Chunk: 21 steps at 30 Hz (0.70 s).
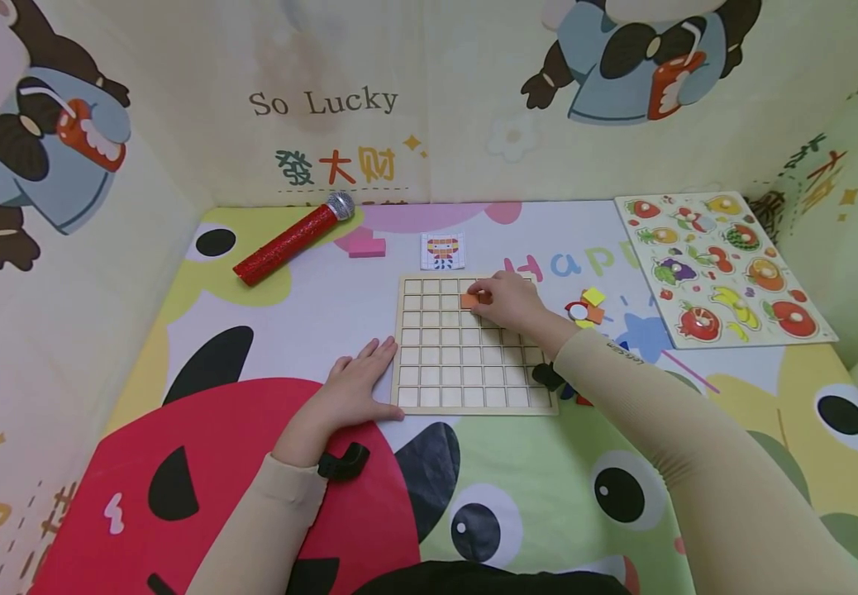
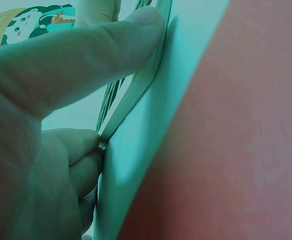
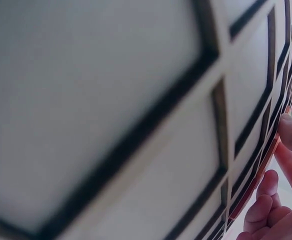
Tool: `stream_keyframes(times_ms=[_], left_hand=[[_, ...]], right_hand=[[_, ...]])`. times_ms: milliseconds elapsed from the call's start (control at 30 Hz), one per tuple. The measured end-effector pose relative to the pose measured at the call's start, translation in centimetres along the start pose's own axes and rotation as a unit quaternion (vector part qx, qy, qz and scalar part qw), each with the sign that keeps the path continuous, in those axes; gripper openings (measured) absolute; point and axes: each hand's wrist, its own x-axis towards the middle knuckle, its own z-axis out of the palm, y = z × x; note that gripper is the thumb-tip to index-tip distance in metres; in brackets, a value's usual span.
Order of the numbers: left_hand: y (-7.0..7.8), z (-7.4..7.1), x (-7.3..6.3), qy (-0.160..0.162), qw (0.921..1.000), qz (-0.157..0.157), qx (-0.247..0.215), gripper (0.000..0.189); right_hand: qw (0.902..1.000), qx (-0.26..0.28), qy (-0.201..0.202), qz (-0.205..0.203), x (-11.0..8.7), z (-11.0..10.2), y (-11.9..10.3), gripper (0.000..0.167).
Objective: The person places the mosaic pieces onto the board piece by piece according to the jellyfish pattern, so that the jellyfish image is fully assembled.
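Note:
A wooden grid board [image 1: 474, 411] with rows of square cells lies in the middle of the table. Over its upper middle cells, my right hand [image 1: 514, 306] pinches an orange square tile [image 1: 469, 302] between thumb and finger. The tile overlaps the grid in the head view. My left hand [image 1: 355, 384] rests on the table at the board's left side, fingers extended, with fingertips and thumb along its edge. In the left wrist view, the thumb [image 2: 96, 60] lies against the board's rim. Grid cells fill most of the right wrist view, and the right fingers [image 3: 266, 210] show at its right edge.
Beyond the board lie a small picture card [image 1: 442, 251], a pink block [image 1: 366, 248] and a red glittery microphone [image 1: 295, 244]. Several coloured tiles [image 1: 594, 297] sit right of the grid, some partly hidden by the right forearm. A fruit puzzle board [image 1: 829, 337] lies at far right.

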Motion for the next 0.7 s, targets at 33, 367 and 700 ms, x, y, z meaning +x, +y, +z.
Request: stream_keyframes(times_ms=[33, 367, 700], left_hand=[[0.0, 0.0, 0.0, 0.0, 1.0, 0.0, 0.0, 0.108], [0.1, 0.1, 0.1, -0.001, 1.0, 0.0, 0.0, 0.109], [-0.1, 0.0, 0.0, -0.003, 1.0, -0.002, -0.001, 0.108]], right_hand=[[1.0, 0.001, -0.001, -0.001, 0.0, 0.0, 0.0, 0.034], [0.9997, 0.026, 0.0, 0.005, -0.7, -1.2, 0.4, 0.045], [0.9974, 0.06, 0.022, 0.031, -3.5, -4.5, 4.6, 0.045]])
